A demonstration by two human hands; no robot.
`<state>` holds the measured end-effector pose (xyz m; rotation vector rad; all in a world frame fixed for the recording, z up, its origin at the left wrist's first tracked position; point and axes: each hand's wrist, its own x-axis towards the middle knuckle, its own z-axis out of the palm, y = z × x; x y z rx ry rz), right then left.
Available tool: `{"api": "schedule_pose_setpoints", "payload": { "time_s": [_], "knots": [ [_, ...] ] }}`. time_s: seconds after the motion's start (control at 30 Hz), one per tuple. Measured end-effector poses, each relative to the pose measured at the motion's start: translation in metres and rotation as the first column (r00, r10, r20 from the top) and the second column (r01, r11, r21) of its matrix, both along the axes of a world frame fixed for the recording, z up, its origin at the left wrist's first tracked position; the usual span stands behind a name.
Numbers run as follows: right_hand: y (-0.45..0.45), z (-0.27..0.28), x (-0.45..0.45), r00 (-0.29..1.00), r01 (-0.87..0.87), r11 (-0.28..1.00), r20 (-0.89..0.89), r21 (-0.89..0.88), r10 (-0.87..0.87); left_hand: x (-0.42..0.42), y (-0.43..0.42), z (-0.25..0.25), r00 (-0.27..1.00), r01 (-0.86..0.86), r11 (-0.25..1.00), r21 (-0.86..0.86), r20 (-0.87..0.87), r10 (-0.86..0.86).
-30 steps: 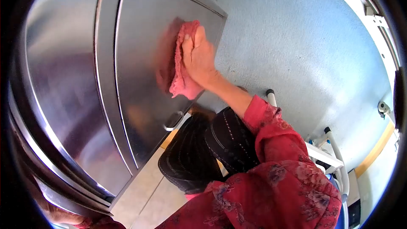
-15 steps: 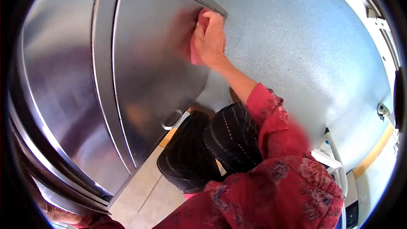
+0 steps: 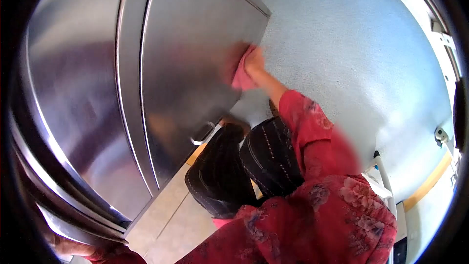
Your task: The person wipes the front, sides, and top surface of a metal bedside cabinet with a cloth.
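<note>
My right hand (image 3: 255, 63), smeared by motion, presses a pink cloth (image 3: 240, 79) against a shiny metal panel (image 3: 195, 39) near its far right edge. The cloth's reflection shows in the metal beside it. At the bottom left, my left hand (image 3: 73, 248) is by the curved metal edge (image 3: 83, 232) of the same unit. Its fingers are hidden or too dark to make out.
A metal handle (image 3: 202, 134) sticks out at the panel's lower corner. My knees in dark trousers (image 3: 215, 181) are close to it. Pale floor tiles (image 3: 171, 220) lie below. A blue-grey wall (image 3: 332, 44) rises beside the panel, and a white-framed object (image 3: 383, 186) stands at right.
My right hand and the cloth have slid down the panel, toward my knees. The view has shifted slightly. My left hand stays at the metal edge.
</note>
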<state>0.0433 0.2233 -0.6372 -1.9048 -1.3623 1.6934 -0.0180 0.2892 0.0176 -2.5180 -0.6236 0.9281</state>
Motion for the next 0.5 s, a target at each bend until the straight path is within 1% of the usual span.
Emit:
{"api": "schedule_pose_setpoints", "payload": {
  "time_s": [0.03,0.07,0.1,0.13,0.17,0.2,0.23,0.27,0.3,0.33,0.37,0.4,0.43,0.47,0.5],
  "knots": [
    [-0.028,0.001,0.003,0.991,-0.125,0.99,-0.052,-0.064,0.122,-0.037,0.002,0.003,0.969,0.003,1.0,-0.017,0.246,0.001],
    [-0.049,-0.007,0.003,0.965,-0.25,0.961,-0.114,-0.117,0.237,-0.014,-0.007,-0.012,0.969,0.007,1.0,-0.008,0.246,-0.004],
    [-0.066,-0.036,-0.001,0.965,-0.249,0.962,-0.113,-0.109,0.237,0.025,-0.021,-0.04,0.817,-0.37,0.929,0.024,0.485,0.313],
    [-0.086,-0.072,-0.007,0.915,-0.302,0.925,-0.342,-0.232,0.213,0.048,-0.029,-0.053,0.504,-0.688,0.724,-0.048,0.687,0.524],
    [-0.091,-0.091,-0.01,0.823,-0.375,0.865,-0.548,-0.333,0.146,0.048,-0.03,-0.047,0.468,-0.725,0.685,-0.066,0.683,0.561],
    [-0.066,-0.079,0.002,0.823,-0.375,0.866,-0.549,-0.332,0.146,0.062,-0.028,-0.066,0.489,-0.776,0.625,0.09,0.712,0.504],
    [-0.023,-0.054,0.024,0.718,-0.221,0.91,-0.69,-0.35,-0.091,0.075,-0.025,-0.086,0.514,-0.809,0.537,0.237,0.729,0.453],
    [0.012,-0.043,0.028,0.539,-0.067,0.915,-0.786,-0.399,-0.303,0.076,-0.028,-0.079,0.512,-0.813,0.533,0.236,0.726,0.459],
    [0.052,-0.072,-0.009,0.813,0.215,0.977,-0.552,-0.006,-0.183,0.08,-0.029,-0.065,0.34,-0.867,0.496,0.051,0.788,0.513],
    [0.122,-0.176,-0.023,0.541,0.099,0.945,-0.78,-0.311,-0.313,0.081,-0.029,-0.055,0.157,-0.883,0.45,-0.136,0.816,0.556],
    [0.157,-0.024,-0.005,0.897,0.284,0.938,-0.402,0.201,-0.186,0.067,-0.028,-0.048,0.156,-0.886,0.443,-0.133,0.816,0.557],
    [0.184,0.036,0.009,0.956,0.186,0.936,-0.274,0.298,-0.103,0.042,-0.028,-0.039,0.326,-0.779,0.613,-0.133,0.749,0.576],
    [0.192,0.063,0.015,0.991,0.076,0.922,-0.135,0.38,-0.026,0.027,-0.028,-0.034,0.491,-0.638,0.754,-0.154,0.673,0.553],
    [0.185,0.069,0.014,0.99,0.073,0.921,-0.138,0.383,-0.021,0.023,-0.026,-0.033,0.518,-0.637,0.761,-0.121,0.664,0.539],
    [0.177,0.073,0.01,0.991,0.12,0.922,-0.105,0.367,-0.087,0.026,-0.027,-0.036,0.477,-0.694,0.714,-0.087,0.687,0.548]
  ]
}}
